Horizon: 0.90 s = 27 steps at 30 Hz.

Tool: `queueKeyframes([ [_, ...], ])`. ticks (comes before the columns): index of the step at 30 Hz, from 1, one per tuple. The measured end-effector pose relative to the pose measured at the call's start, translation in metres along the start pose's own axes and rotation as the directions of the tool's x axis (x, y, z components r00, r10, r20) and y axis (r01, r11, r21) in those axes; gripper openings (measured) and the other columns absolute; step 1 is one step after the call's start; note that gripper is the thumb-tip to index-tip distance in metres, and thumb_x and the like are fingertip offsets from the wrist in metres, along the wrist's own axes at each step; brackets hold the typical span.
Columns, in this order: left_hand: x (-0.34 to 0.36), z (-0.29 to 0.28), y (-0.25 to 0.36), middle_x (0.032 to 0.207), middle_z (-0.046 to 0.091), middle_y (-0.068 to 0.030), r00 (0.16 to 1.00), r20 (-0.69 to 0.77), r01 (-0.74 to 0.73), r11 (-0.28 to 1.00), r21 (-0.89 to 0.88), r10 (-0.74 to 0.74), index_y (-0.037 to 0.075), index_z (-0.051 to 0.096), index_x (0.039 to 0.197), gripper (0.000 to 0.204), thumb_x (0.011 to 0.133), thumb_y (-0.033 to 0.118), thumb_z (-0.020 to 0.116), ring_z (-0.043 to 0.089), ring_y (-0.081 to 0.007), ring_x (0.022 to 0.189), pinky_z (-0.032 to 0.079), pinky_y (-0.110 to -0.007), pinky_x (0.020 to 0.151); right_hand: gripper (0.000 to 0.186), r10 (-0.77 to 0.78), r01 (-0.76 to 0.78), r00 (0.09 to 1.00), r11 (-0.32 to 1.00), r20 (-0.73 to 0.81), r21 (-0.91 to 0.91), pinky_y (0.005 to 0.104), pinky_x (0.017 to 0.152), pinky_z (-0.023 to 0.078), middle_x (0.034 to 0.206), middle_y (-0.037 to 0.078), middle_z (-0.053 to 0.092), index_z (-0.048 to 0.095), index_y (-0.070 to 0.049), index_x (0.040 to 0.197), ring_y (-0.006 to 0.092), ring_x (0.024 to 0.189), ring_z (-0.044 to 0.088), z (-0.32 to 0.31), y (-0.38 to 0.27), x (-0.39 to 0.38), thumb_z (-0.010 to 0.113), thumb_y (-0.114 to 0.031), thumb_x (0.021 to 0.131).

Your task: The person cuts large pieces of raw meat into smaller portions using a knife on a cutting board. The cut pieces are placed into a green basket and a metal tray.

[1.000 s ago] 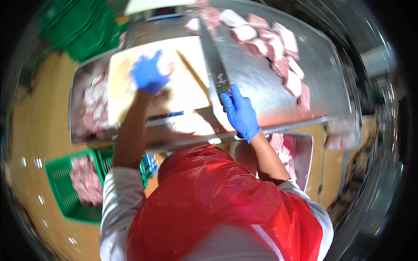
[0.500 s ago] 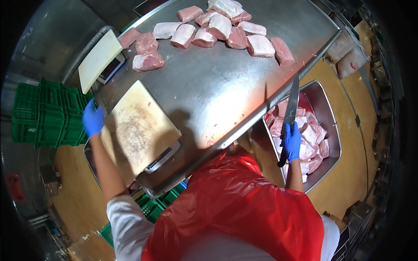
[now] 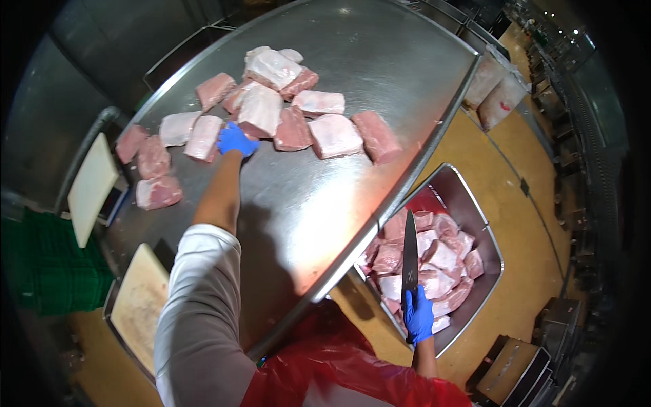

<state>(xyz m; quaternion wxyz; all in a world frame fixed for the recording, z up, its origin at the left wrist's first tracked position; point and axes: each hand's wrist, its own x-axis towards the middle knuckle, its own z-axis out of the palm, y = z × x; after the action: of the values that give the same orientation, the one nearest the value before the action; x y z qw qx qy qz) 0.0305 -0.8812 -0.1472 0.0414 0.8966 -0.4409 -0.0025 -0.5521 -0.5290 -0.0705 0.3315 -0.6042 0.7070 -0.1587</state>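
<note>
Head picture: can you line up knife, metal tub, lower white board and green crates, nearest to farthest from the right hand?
1. Knife: in the right hand.
2. Metal tub: beneath that hand.
3. Lower white board: to the left.
4. Green crates: farther left.

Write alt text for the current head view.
A blue-gloved left hand is at meat pieces on a metal table; the right hand, also gloved, holds a knife over a tub of meat chunks.

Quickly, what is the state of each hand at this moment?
Left hand: at a raw meat chunk; whether its grip is open or closed cannot be told.
Right hand: closed, holding the long-bladed knife.
</note>
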Motion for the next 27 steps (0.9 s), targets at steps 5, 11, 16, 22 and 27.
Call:
queueKeyframes([
  [5, 0.04, -0.02, 0.001, 0.142, 0.057, -0.0202, 0.959, 0.264, -0.065, 0.987, -0.149, 0.103, 0.005, 0.039, 0.149, 0.11, 0.061, 0.05, 0.088, 0.061, -0.0335, 0.126, 0.052, -0.046, 0.103, 0.036, 0.141, -0.147, 0.979, 0.989, -0.149, -0.029, 0.0399, 0.054, 0.048, 0.071, 0.014, 0.067, 0.06, 0.005, 0.124, 0.0234, 0.057, 0.063, -0.027, 0.023, -0.009, 0.059, -0.024, 0.105],
  [11, -0.023, 0.007, -0.058, 0.115, 0.071, -0.0184, 0.974, 0.223, 0.027, 0.976, -0.217, 0.023, 0.002, 0.058, 0.133, 0.097, 0.056, 0.052, 0.091, 0.071, -0.0308, 0.106, 0.059, -0.044, 0.088, 0.037, 0.012, -0.001, 0.99, 0.997, -0.14, 0.075, 0.0407, 0.055, 0.047, 0.074, 0.016, 0.068, 0.059, 0.005, 0.124, 0.0256, 0.058, 0.063, -0.015, 0.018, 0.014, 0.056, -0.027, 0.105],
  [16, -0.17, -0.015, -0.102, 0.091, 0.067, -0.0091, 0.467, 0.352, 0.773, -0.18, -0.608, 0.811, 0.003, 0.063, 0.119, 0.042, 0.09, 0.032, 0.07, 0.065, -0.0215, 0.079, 0.055, -0.035, 0.071, 0.033, -0.411, 0.401, 0.891, 0.911, -0.192, -0.091, 0.0469, 0.058, 0.049, 0.077, 0.021, 0.069, 0.06, 0.001, 0.119, 0.0417, 0.065, 0.065, 0.032, -0.012, 0.066, 0.054, -0.028, 0.105],
  [22, -0.371, -0.171, -0.167, 0.109, 0.067, -0.0043, 0.909, 0.282, 0.4, -0.45, -0.799, 0.308, 0.005, 0.061, 0.125, 0.045, 0.086, 0.023, 0.071, 0.064, -0.0133, 0.094, 0.053, -0.029, 0.082, 0.035, -0.505, 0.502, 0.863, 0.862, -0.028, -0.071, 0.0478, 0.062, 0.05, 0.084, 0.02, 0.072, 0.062, 0.001, 0.115, 0.0383, 0.066, 0.067, 0.058, -0.093, 0.111, 0.059, -0.032, 0.104],
  [27, -0.449, -0.255, -0.289, 0.104, 0.067, -0.0057, 0.97, 0.182, 0.169, -0.089, -0.982, -0.164, 0.003, 0.062, 0.117, 0.038, 0.08, 0.008, 0.071, 0.064, -0.0135, 0.093, 0.052, -0.029, 0.082, 0.027, -0.568, 0.506, 0.795, 0.815, 0.212, 0.284, 0.0285, 0.048, 0.042, 0.07, 0.004, 0.062, 0.061, 0.0, 0.114, 0.0085, 0.056, 0.052, 0.086, -0.161, 0.088, 0.057, -0.025, 0.107],
])
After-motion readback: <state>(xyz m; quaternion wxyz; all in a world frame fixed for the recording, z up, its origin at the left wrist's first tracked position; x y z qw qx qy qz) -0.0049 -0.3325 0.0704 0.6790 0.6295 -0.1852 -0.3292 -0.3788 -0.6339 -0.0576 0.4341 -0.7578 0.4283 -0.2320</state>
